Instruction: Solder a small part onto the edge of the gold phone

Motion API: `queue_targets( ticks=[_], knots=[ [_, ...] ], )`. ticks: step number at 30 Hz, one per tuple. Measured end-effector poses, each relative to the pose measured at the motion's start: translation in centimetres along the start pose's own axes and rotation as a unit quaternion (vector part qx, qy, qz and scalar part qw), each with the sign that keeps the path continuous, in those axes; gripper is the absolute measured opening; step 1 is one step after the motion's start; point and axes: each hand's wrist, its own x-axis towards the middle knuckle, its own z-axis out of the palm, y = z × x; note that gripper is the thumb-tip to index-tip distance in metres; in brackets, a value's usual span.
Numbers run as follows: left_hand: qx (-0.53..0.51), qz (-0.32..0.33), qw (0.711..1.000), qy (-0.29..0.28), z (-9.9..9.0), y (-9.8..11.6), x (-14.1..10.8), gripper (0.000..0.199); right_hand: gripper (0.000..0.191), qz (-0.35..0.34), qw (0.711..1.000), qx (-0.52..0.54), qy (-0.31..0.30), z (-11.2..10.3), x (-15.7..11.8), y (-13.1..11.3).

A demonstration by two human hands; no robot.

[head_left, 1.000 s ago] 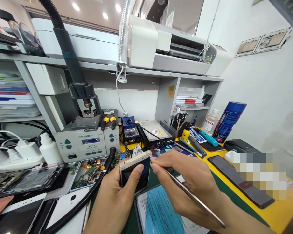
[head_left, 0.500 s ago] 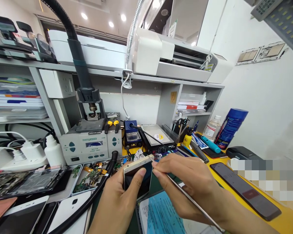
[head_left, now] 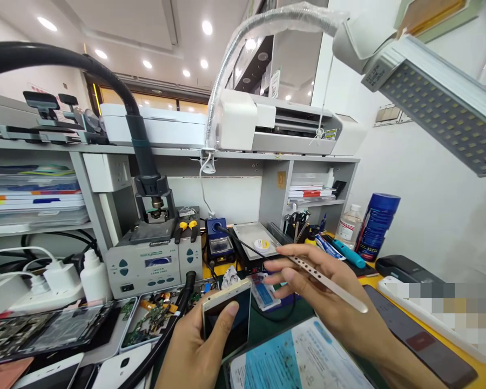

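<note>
My left hand is wrapped round a smartphone with a pale gold edge and a dark screen. The phone stands tilted, its thumb-side screen towards me, and my thumb lies across the glass. To the right, apart from the phone, my right hand holds a slim metal pry tool with a row of holes and a rounded end. The tool rests between thumb and forefinger, while the other fingers spread loosely. Its far tip is hidden by the fingers. Below both hands lies a blue and white printed sheet.
A grey rework station with a black hose stands at the left. A tray of circuit boards sits before it. Several phones lie left; a dark phone lies right. A lamp hangs upper right.
My right hand has drawn the pry tool away from the phone's top edge and turned it, loosening its fingers. My left hand still holds the phone. The camera view has tilted upward.
</note>
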Motion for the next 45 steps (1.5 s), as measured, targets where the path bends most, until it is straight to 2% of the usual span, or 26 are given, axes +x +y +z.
queue_targets(
  ticks=[2, 7, 14, 17, 20, 23, 25, 28, 30, 32, 34, 38, 40, 45],
  knots=[
    [-0.002, -0.006, 1.0, -0.002, 0.0, -0.1, 0.1, 0.051, 0.032, 0.012, 0.998, 0.053, -0.045, -0.9, 0.3, 0.0],
    [0.02, -0.011, 1.0, 0.003, -0.1, -0.4, 0.1, 0.056, 0.038, 0.007, 0.977, 0.182, -0.108, -2.2, 1.1, 0.8],
    [0.03, -0.01, 0.999, 0.012, -0.2, -0.3, -0.1, 0.055, 0.046, 0.054, 0.954, 0.279, -0.091, -2.8, 2.2, 1.4],
    [0.013, -0.031, 0.999, 0.008, -0.2, -0.2, -0.1, 0.058, 0.036, 0.086, 0.954, 0.278, -0.07, -2.7, 2.7, 1.7],
    [-0.001, -0.035, 0.999, 0.004, -0.1, -0.2, -0.1, 0.058, 0.028, 0.12, 0.963, 0.233, -0.069, -2.2, 2.8, 1.8],
    [-0.004, -0.017, 1.0, 0.001, -0.1, -0.3, 0.0, 0.058, 0.053, 0.136, 0.962, 0.229, -0.059, -1.3, 2.6, 1.2],
    [-0.007, -0.013, 1.0, -0.002, 0.0, -0.3, -0.1, 0.058, 0.058, 0.142, 0.96, 0.241, -0.026, -0.7, 2.5, 0.2],
    [-0.006, -0.011, 1.0, -0.005, 0.0, -0.2, -0.1, 0.059, 0.025, 0.178, 0.944, 0.277, -0.012, 0.4, 3.1, -1.7],
    [-0.006, -0.006, 1.0, -0.005, 0.0, -0.2, -0.2, 0.059, 0.036, 0.183, 0.931, 0.316, -0.028, 1.4, 4.1, -2.9],
    [-0.008, 0.0, 1.0, -0.003, -0.1, -0.1, -0.2, 0.057, 0.052, 0.136, 0.934, 0.325, -0.053, 2.4, 5.4, -4.0],
    [-0.006, 0.004, 1.0, -0.002, -0.2, 0.0, -0.2, 0.054, 0.059, 0.101, 0.937, 0.321, -0.092, 3.4, 6.7, -4.8],
    [0.011, 0.009, 1.0, -0.011, -0.3, 0.1, -0.1, 0.047, 0.046, 0.071, 0.922, 0.331, -0.19, 4.8, 8.1, -5.3],
    [0.01, 0.016, 1.0, -0.019, -0.4, 0.0, -0.1, 0.046, 0.045, 0.067, 0.921, 0.332, -0.191, 5.2, 8.2, -5.2],
    [0.004, 0.001, 1.0, -0.03, -0.6, 0.0, 0.0, 0.047, 0.059, 0.078, 0.927, 0.312, -0.195, 5.6, 8.0, -4.7]
  ],
)
